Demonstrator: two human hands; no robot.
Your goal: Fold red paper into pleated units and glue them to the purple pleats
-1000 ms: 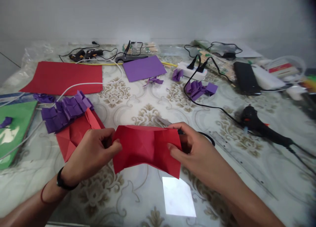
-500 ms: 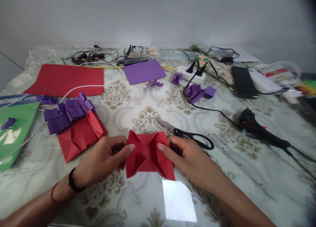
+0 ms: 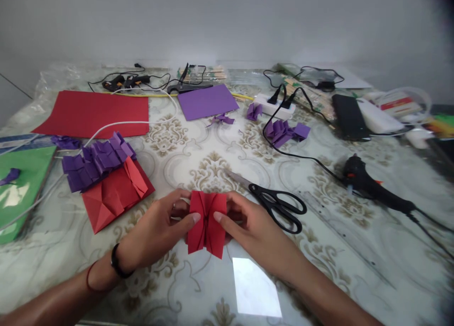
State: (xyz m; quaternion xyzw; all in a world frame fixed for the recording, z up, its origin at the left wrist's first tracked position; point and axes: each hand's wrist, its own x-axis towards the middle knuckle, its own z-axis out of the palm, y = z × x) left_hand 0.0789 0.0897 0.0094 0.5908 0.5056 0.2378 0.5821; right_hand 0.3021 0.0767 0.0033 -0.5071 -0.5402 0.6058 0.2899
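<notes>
Between my two hands is a folded red paper, its left and right sides drawn in toward a middle crease. My left hand pinches its left side, thumb on top and fingers behind. The right side is pinched the same way by my right hand. Black-handled scissors lie just beyond my right hand. Left of my left hand rest folded red paper pieces, with a row of purple folded pieces against their far edge.
A black glue gun and a clear ruler lie on the right. Red sheets, a purple sheet and a green pack spread across the back and left. Cables run from a white power strip.
The red paper has gone from spread open to narrow, its sides folded inward. My hands have moved closer together, and more of the scissors' handles shows.
</notes>
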